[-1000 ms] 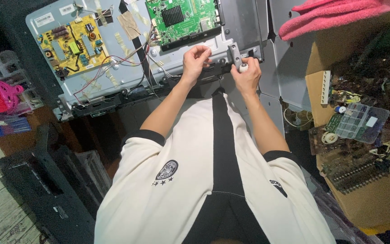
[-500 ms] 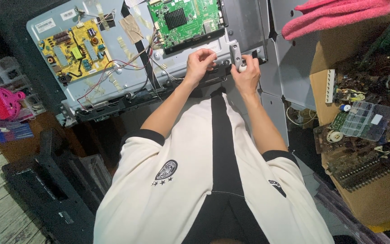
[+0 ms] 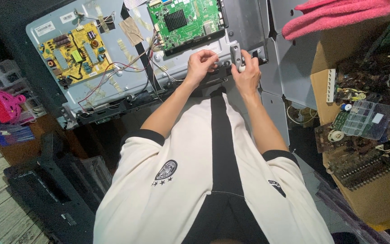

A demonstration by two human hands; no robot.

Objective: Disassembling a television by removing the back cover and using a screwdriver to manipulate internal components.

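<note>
Hands barely shifted; right hand [image 3: 248,74] grip clamped on grey screwdriver handle [image 3: 236,55]; left hand [image 3: 200,64] pinched, contents unclear.

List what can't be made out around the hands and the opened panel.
- Head view: what the left hand pinches is hidden by its own curled fingers.
- The grey tool's tip is covered by the right hand.
- The green circuit board's top is cut off by the frame edge.
- Parts on the yellow circuit board are too small to identify.
</note>
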